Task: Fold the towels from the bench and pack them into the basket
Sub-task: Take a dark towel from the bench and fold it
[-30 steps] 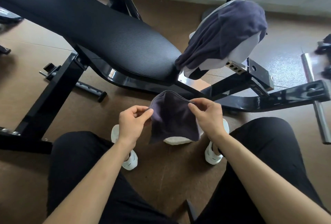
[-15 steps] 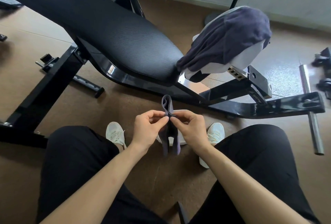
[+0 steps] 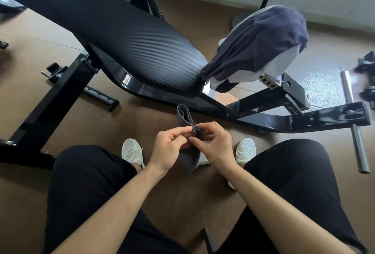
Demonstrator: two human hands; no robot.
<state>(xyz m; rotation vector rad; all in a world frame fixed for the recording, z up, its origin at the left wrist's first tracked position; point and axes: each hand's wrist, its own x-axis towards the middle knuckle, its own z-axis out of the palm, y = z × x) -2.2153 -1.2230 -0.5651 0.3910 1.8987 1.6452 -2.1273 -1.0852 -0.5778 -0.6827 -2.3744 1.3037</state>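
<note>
A small dark grey towel [image 3: 185,118], folded into a narrow strip, hangs between my hands in front of the bench. My left hand [image 3: 169,148] pinches its folded edge from the left. My right hand [image 3: 216,145] pinches it from the right, fingertips close to the left hand's. More dark grey and white towels [image 3: 261,40] lie heaped over the far end of the black bench [image 3: 142,44]. Beneath my hands something white [image 3: 203,161] shows on the floor, mostly hidden. No basket is identifiable.
The bench's black steel frame [image 3: 284,119] runs across the floor just beyond my hands. A chrome bar [image 3: 354,123] lies on the right. My knees in black trousers and white shoes [image 3: 132,150] flank the towel. Brown floor extends to the left.
The towel was spread wide between my hands; they came together and folded it into a narrow strip. They now pinch it close to each other.
</note>
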